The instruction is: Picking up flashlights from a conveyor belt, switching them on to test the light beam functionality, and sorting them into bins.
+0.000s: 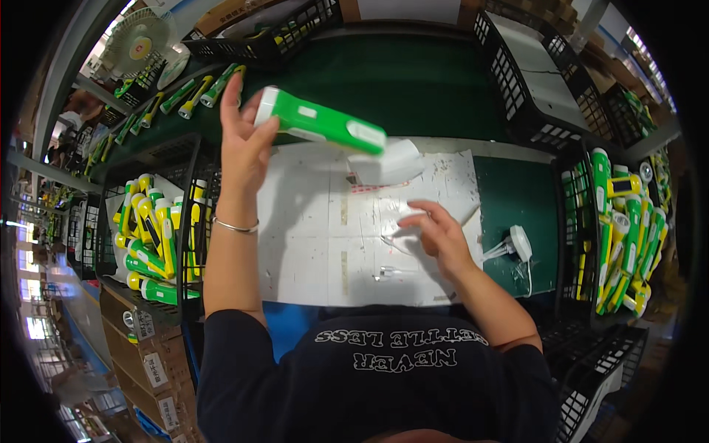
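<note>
Surface (402,81): dk green, wide, runs across the mid.
Sheet (303,244): white, scuffed, flat on surface in front of person.
L crate (210,244): blk mesh, full of grn/ylw torches (148,221) lying at mixed angles.
R crate (572,244): blk mesh too, w/ its own pile (628,236) of grn/ylw torches.
Back R crate (508,103): blk, pale flat lining, far R of surface.
Boxes (151,369): brown cardboard, stacked below L crate.
Fan (140,48): upper L, past the row.
Row (196,96): more torches, side by side, far L.
L hand (247,129): raised; fingers gripping held torch by its white head, thumb on near side. Bangle (236,227) on wrist.
R hand (439,232): low over sheet, fingers parted & a bit bent, nothing seen in them; can't tell if tips touch anything.
Held torch (325,122): grn body, up over surface, tilted, tail to the R & lower, slightly blurred.
Flap (391,164): white, curved, on sheet's far part.
Round part (520,245): white, w/ cable, on green just R of sheet.
Bits (391,273): small, clear, nr sheet's near edge; too small to ID.
</note>
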Action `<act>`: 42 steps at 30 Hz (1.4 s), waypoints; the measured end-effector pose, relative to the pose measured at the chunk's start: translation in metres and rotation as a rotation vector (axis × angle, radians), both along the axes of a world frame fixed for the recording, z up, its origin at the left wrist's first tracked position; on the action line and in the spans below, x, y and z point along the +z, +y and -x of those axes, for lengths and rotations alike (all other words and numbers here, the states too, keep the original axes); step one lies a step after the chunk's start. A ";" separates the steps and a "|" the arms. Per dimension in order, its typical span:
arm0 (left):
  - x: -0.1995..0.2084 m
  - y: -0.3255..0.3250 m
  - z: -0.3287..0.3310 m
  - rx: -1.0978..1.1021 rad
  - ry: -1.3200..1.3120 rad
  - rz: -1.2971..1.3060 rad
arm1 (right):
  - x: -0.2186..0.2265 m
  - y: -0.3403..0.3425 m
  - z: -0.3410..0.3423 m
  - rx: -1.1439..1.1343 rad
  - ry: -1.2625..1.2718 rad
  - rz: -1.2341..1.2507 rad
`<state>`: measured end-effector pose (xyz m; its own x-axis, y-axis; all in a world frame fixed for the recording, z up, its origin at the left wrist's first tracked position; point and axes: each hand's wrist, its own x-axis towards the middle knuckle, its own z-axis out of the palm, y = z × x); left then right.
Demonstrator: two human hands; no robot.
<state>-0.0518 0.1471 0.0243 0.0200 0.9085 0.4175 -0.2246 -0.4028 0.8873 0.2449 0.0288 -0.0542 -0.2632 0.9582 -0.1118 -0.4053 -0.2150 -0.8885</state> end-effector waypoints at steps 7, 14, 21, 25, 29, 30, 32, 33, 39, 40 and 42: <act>-0.050 -0.062 -0.120 -0.403 -0.590 0.516 | 0.009 -0.035 -0.009 0.172 -0.114 0.116; -0.083 -0.103 -0.165 -0.408 -0.371 0.829 | -0.022 -0.065 -0.005 -0.039 -0.381 -0.049; -0.084 -0.107 -0.157 -0.381 -0.280 0.891 | -0.020 -0.073 -0.003 0.027 -0.412 -0.102; -0.084 -0.108 -0.159 -0.352 -0.325 0.868 | -0.021 -0.075 -0.006 0.046 -0.343 -0.100; -0.085 -0.105 -0.156 -0.391 -0.332 0.859 | -0.014 -0.068 -0.019 0.011 -0.525 -0.236; -0.085 -0.105 -0.155 -0.385 -0.338 0.866 | -0.011 -0.065 -0.022 -0.003 -0.658 -0.218; -0.086 -0.106 -0.153 -0.389 -0.265 0.808 | -0.003 -0.063 -0.028 -0.062 -0.851 -0.409; -0.086 -0.107 -0.153 -0.374 -0.225 0.803 | 0.001 -0.061 -0.031 -0.082 -0.989 -0.516; -0.090 -0.120 -0.159 -0.323 0.074 0.394 | 0.015 -0.059 -0.023 -0.135 -1.494 -1.016; -0.091 -0.122 -0.161 -0.313 0.116 0.342 | 0.015 -0.057 -0.021 -0.124 -1.506 -1.070; -0.092 -0.122 -0.159 -0.345 0.101 0.391 | 0.017 -0.057 -0.019 -0.091 -1.507 -1.100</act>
<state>0.1076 0.0253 -0.0681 0.3677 0.9295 0.0291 -0.1911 0.0449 0.9806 0.2635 -0.0279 -0.0377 -0.4947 0.7569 0.4271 0.7774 0.6051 -0.1718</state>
